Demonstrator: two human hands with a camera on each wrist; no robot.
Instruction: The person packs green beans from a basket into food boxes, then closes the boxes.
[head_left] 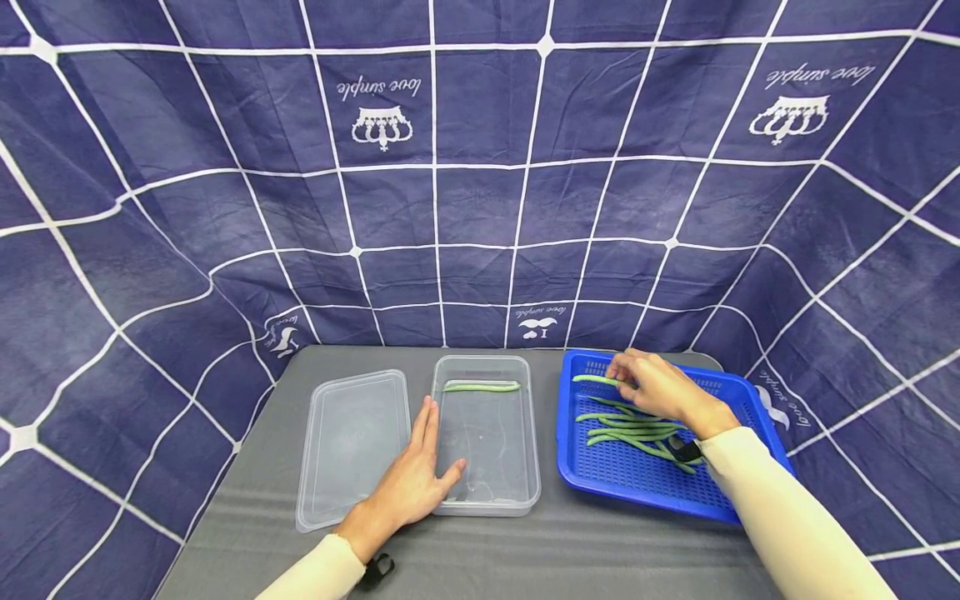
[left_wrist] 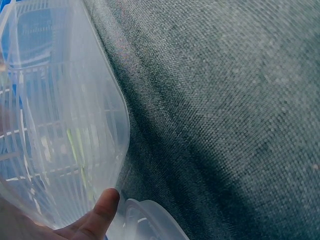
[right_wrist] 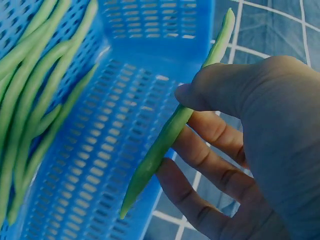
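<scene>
Over the back of a blue basket [head_left: 637, 497], my right hand [head_left: 656, 385] pinches one green bean [right_wrist: 170, 132] between thumb and fingers. Below it in the basket lie several more green beans [head_left: 630, 432]. My left hand [head_left: 412, 483] rests against the left wall of a clear plastic container [head_left: 487, 507], fingers straight and thumb over the rim. One green bean [head_left: 482, 387] lies crosswise at the far end inside the container. In the left wrist view, a fingertip [left_wrist: 107, 200] shows beside the container's wall.
A clear lid [head_left: 352, 450] lies flat to the left of the container on the grey tabletop [head_left: 570, 550]. Blue cloth [head_left: 480, 208] with white lines hangs behind and at both sides. The basket's raised rim stands right of the container.
</scene>
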